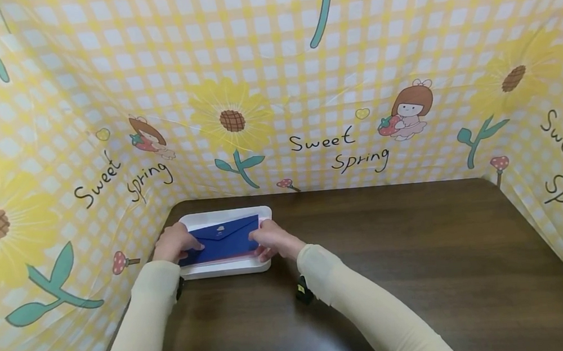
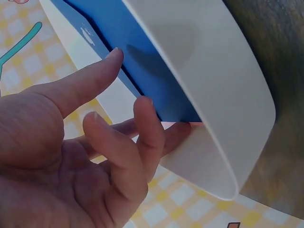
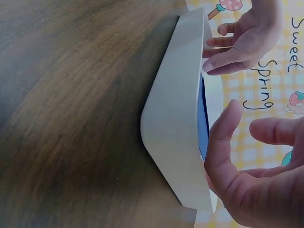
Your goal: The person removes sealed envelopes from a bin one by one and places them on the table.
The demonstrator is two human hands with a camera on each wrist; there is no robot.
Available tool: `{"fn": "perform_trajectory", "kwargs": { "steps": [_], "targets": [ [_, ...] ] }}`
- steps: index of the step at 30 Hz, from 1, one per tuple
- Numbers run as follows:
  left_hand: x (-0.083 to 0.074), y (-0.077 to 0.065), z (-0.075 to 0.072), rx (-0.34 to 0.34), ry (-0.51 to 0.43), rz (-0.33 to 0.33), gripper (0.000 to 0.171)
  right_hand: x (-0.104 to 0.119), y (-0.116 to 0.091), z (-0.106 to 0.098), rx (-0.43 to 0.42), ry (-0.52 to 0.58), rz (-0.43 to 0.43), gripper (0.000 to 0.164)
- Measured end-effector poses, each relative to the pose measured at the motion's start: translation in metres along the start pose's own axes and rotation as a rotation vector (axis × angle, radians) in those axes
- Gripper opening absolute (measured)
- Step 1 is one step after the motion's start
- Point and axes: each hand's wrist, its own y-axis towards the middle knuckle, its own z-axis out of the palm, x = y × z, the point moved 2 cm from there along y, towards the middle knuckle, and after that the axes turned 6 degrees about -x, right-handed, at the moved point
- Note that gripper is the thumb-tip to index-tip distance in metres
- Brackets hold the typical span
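Observation:
A dark blue envelope [image 1: 223, 242] with a pointed flap and a small pale emblem lies in a shallow white tray [image 1: 229, 270]. Pink and white edges of other paper show from under it. At its left end, my left hand [image 1: 175, 243] grips with the thumb over the top and fingers around the edge. My right hand [image 1: 276, 237] holds the opposite end, thumb on the blue face, other fingers curled at the tray's right side. In the left wrist view, the left fingertips [image 2: 178, 133] reach down inside the tray beside the envelope's end.
The tray stands at the back left of a dark wooden table [image 1: 396, 255]. A yellow checked cloth [image 1: 303, 83] with sunflowers and lettering rises behind the table and along both sides, close to the left hand.

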Motion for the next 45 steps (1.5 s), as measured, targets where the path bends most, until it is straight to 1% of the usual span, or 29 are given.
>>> {"fn": "perform_trajectory", "kwargs": {
  "steps": [3,6,13,17,21,23,27,32,35,40,42,45],
  "targets": [
    [0.000,0.000,-0.001,-0.004,-0.011,-0.006,0.039,-0.002,0.000,0.000,0.013,0.000,-0.009,0.021],
    [-0.001,0.000,-0.002,-0.014,0.001,0.005,0.037,-0.001,-0.001,-0.002,0.018,0.002,-0.015,0.021],
    [-0.001,0.002,-0.003,-0.030,0.023,0.038,0.035,0.001,-0.003,-0.007,-0.013,-0.009,-0.039,0.028],
    [0.001,0.001,-0.004,-0.027,0.006,0.043,0.041,-0.001,-0.002,-0.009,-0.061,-0.007,-0.062,0.033],
    [0.000,-0.002,-0.006,-0.016,-0.014,0.038,0.050,-0.003,0.000,-0.012,-0.150,0.002,-0.079,0.045],
    [-0.001,-0.003,-0.007,-0.016,-0.032,0.042,0.054,-0.003,0.001,-0.014,-0.184,0.005,-0.085,0.046],
    [-0.002,-0.004,-0.010,-0.012,-0.064,0.045,0.060,-0.003,0.003,-0.018,-0.221,-0.004,-0.097,0.042],
    [-0.002,-0.006,-0.014,0.001,-0.060,0.071,0.070,-0.006,0.006,-0.022,-0.240,0.017,-0.097,0.038],
    [-0.003,-0.007,-0.017,-0.005,-0.055,0.090,0.074,-0.008,0.007,-0.024,-0.266,0.046,-0.101,0.034],
    [-0.007,-0.010,-0.021,-0.026,-0.039,0.101,0.076,-0.008,0.009,-0.027,-0.346,0.102,-0.129,0.027],
    [-0.008,-0.010,-0.022,-0.032,-0.034,0.102,0.078,-0.008,0.009,-0.028,-0.360,0.121,-0.135,0.026],
    [-0.008,-0.009,-0.022,-0.022,-0.057,0.087,0.080,-0.008,0.010,-0.030,-0.364,0.136,-0.133,0.024]
  ]
}}
